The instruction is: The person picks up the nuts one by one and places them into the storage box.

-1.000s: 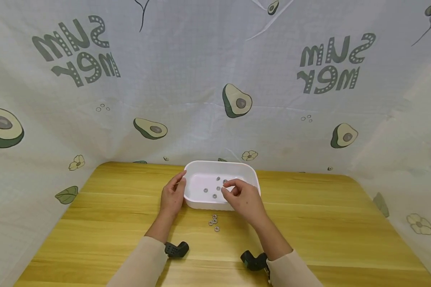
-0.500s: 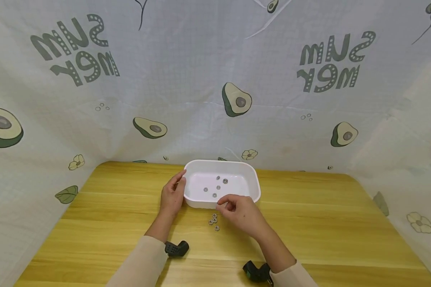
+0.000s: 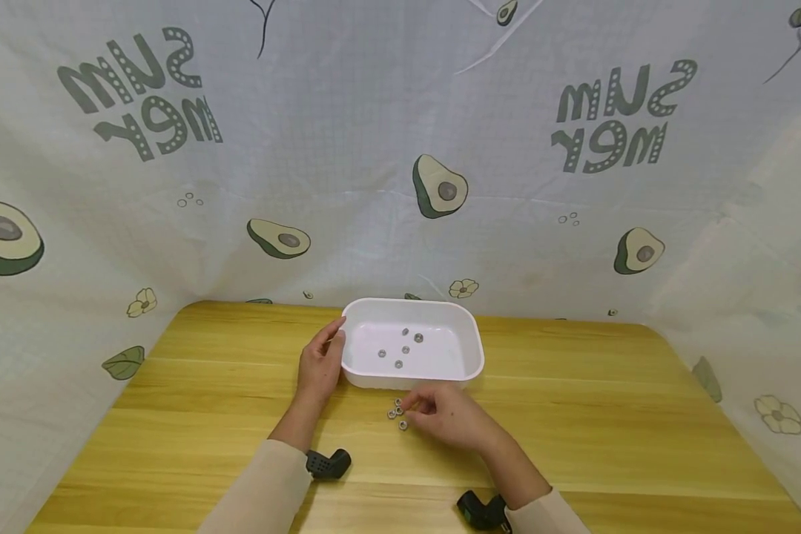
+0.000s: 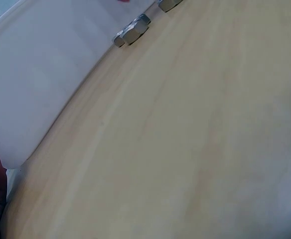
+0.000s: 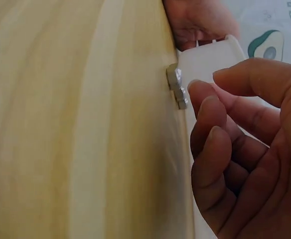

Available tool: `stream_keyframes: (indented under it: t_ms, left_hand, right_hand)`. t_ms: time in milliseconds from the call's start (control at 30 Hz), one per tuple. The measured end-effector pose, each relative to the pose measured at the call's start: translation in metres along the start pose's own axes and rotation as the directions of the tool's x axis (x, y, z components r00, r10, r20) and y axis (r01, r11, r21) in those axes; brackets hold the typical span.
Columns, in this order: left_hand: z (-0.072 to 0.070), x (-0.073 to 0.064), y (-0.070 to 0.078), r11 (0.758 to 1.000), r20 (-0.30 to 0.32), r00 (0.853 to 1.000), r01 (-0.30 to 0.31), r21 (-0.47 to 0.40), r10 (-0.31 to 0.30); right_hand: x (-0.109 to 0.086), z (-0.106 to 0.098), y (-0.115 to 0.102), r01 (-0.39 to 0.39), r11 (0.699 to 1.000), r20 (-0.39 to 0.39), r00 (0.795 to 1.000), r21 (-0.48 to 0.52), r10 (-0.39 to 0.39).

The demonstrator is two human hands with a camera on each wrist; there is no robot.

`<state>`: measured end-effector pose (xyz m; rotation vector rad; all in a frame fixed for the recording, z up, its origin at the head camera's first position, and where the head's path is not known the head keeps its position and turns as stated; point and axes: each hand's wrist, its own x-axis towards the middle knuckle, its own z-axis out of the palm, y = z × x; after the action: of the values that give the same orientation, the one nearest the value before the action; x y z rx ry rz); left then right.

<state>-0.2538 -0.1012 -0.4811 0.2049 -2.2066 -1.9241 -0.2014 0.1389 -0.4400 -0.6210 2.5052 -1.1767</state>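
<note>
A white plastic bin (image 3: 374, 381) stands on the wooden table, with several metal hex nuts (image 3: 406, 349) scattered over its floor. My left hand (image 3: 319, 365) rests against its left end, fingers fairly straight along the wall. In front of the bin lies a small cluster of hex nuts (image 3: 399, 410), one a little nearer than the others. My right hand (image 3: 450, 415) is just right of this cluster, fingers loosely bent. In the right wrist view, a gap shows between thumb and index finger, and nothing is held. The left wrist view catches hex nuts (image 4: 135, 31) beside the bin's wall.
Black wrist-worn devices (image 3: 328, 465) (image 3: 482, 512) sit under both forearms. Behind the table (image 3: 574, 415) hangs a pale cloth (image 3: 367, 148) printed with avocados and lettering; it also runs along both sides.
My right hand has moved from over the bin's inside, across its front rim, down to the nuts on the table. My left hand has stayed at the bin's left end.
</note>
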Motion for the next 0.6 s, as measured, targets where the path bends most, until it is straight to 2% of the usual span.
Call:
stream_keyframes:
  t_ms: [167, 367, 600]
  left_hand:
    - [0.001, 0.000, 0.001, 1.000, 0.003, 1.000, -0.001, 0.001, 0.001]
    - [0.001, 0.000, 0.001, 1.000, 0.002, 1.000, 0.012, -0.001, -0.012]
    - [0.001, -0.001, 0.002, 1.000, 0.002, 1.000, 0.019, -0.006, -0.019]
  right_hand:
    - [0.001, 0.000, 0.008, 0.012, 1.000, 0.052, 0.999, 0.015, -0.013]
    - [0.000, 0.004, 0.012, 0.023, 1.000, 0.056, 0.998, 0.000, -0.023]
    - [0.000, 0.010, 0.011, 0.032, 0.994, 0.029, 0.999, -0.103, -0.029]
